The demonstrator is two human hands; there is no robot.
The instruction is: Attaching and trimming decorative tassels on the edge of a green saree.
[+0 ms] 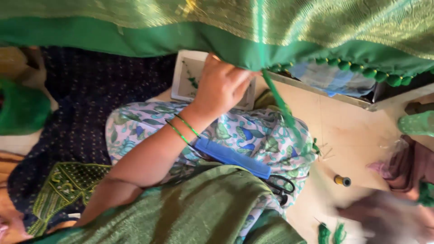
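Green cloth w/ gold weave (316,22) spans the whole top of the view, its plain green hem hanging down w/ a row of small green bead tassels (361,68) along the right part. Below it, a dark blue dotted cloth (90,90) covers the left side of the floor, and a second green cloth (203,208) lies over the lap at bottom centre. A floral blue-and-green fabric (253,131) sits over the knee in the middle, w/ a flat blue pouch (233,158) on it and black scissors (282,185) just beside. Left hand (221,86) is raised at the hem — fingers together, pinched on the cloth edge, two green bangles (183,129) at the wrist. A green thread strand (280,106) runs down from that pinch toward the knee. Right hand (389,217) is low at bottom right, blurred; can't tell how its fingers stand. Small thread spool (342,180) lies on the tan floor (343,131) near it, well apart from the hem.
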